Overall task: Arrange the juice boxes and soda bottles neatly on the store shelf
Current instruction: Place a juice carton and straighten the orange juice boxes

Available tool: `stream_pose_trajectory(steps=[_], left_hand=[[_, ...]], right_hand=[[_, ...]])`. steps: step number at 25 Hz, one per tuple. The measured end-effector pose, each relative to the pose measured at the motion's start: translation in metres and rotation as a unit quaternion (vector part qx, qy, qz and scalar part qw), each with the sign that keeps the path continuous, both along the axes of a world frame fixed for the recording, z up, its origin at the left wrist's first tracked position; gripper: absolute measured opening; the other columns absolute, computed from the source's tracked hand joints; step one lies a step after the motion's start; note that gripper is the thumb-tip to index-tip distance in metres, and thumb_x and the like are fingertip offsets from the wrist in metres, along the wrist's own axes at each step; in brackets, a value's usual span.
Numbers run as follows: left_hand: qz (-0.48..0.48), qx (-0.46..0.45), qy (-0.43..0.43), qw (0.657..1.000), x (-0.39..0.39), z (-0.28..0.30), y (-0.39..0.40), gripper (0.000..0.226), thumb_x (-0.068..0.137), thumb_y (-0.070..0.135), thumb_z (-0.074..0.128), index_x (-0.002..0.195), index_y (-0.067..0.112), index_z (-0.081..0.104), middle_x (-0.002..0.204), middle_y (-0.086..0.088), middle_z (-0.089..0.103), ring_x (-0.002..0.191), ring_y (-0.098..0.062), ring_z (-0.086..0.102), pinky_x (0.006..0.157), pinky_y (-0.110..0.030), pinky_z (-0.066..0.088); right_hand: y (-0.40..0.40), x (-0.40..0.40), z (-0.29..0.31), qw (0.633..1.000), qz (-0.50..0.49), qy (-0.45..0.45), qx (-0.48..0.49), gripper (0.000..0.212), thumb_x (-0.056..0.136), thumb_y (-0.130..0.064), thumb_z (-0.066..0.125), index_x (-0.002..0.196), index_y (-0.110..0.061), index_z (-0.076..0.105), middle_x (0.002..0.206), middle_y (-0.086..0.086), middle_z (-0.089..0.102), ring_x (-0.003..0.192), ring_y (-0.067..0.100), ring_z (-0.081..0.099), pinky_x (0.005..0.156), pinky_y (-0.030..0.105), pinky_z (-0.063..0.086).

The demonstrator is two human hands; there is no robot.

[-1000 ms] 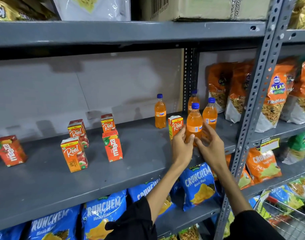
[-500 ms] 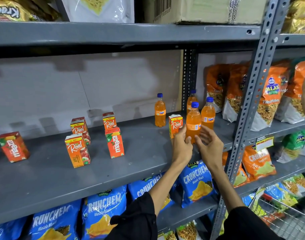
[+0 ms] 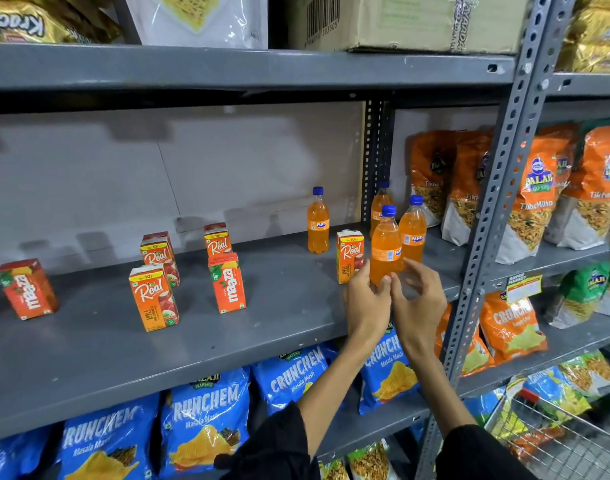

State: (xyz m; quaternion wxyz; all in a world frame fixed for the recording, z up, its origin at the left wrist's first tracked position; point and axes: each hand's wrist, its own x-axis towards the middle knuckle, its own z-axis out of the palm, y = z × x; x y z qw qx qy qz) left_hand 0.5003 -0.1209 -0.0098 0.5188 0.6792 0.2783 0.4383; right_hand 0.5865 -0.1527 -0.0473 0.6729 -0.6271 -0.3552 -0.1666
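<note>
Front soda bottle (image 3: 385, 249) between both hands' fingertips (image 3: 386, 279)

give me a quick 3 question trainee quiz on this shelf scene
1. How many orange soda bottles stand on the grey shelf?
2. True or false: the juice box nearest the hands is a Maaza.
3. Which hand touches the front bottle: A left, B right, C neither?

Key:
1. Four.
2. False; it is a Real apple box.
3. A; the left hand has fingers on its base, while the right hand is open beside it.
</note>
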Motion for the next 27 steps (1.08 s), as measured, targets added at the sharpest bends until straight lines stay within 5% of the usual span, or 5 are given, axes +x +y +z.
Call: stream_pose_trajectory(steps=[5, 12, 17, 21, 27], left_hand=[[0.143, 0.063, -0.068, 0.985, -0.069, 0.002, -0.002, 0.015, 0.094, 0.018, 0.066, 0.106, 0.022, 0.076, 0.096, 0.013, 0.077, 0.087, 0.004, 0.071, 0.071, -0.005, 0.051], [0.349, 0.084, -0.062, 0.931, -0.19, -0.002, 0.063, 0.025, 0.09, 0.004, 0.067, 0.112, 0.014, 0.061, 0.114, -0.008, 0.062, 0.099, -0.022, 0.063, 0.088, -0.038, 0.054], [0.271, -0.001, 0.036, 0.962, -0.209, -0.003, 0.107, 0.051, 0.09, -0.002, 0.065, 0.137, 0.008, 0.05, 0.135, -0.015, 0.061, 0.125, -0.029, 0.06, 0.109, -0.045, 0.047], [0.206, -0.011, 0.101, 0.973, -0.212, 0.001, 0.119, 0.045, 0.091, 0.0, 0.067, 0.133, 0.011, 0.056, 0.127, -0.011, 0.07, 0.119, -0.025, 0.067, 0.095, -0.033, 0.058], [0.165, 0.003, 0.029, 0.986, -0.236, 0.006, 0.083, 0.044, 0.089, 0.0, 0.071, 0.129, 0.014, 0.06, 0.117, -0.001, 0.072, 0.107, -0.01, 0.069, 0.092, -0.024, 0.058]], right_hand=[[0.017, -0.057, 0.007, 0.988, 0.056, -0.142, 0.037, 0.014, 0.093, -0.013, 0.067, 0.107, -0.015, 0.066, 0.104, -0.007, 0.063, 0.095, 0.004, 0.061, 0.082, 0.014, 0.046], [0.098, -0.149, 0.03, 0.93, 0.355, -0.005, -0.094, 0.037, 0.087, -0.011, 0.07, 0.123, -0.018, 0.062, 0.121, -0.001, 0.069, 0.101, 0.001, 0.067, 0.084, 0.015, 0.053], [0.135, -0.164, 0.029, 0.883, 0.424, 0.013, -0.203, 0.058, 0.085, -0.005, 0.072, 0.137, -0.008, 0.048, 0.131, 0.008, 0.064, 0.114, 0.013, 0.062, 0.097, 0.028, 0.05], [0.138, -0.163, 0.029, 0.861, 0.452, 0.049, -0.229, 0.053, 0.087, 0.0, 0.071, 0.136, -0.002, 0.05, 0.128, 0.016, 0.067, 0.114, 0.024, 0.067, 0.101, 0.041, 0.054], [0.101, -0.173, 0.029, 0.874, 0.452, 0.041, -0.174, 0.041, 0.08, -0.009, 0.077, 0.118, -0.016, 0.065, 0.102, -0.005, 0.076, 0.094, 0.009, 0.073, 0.083, 0.023, 0.059]])
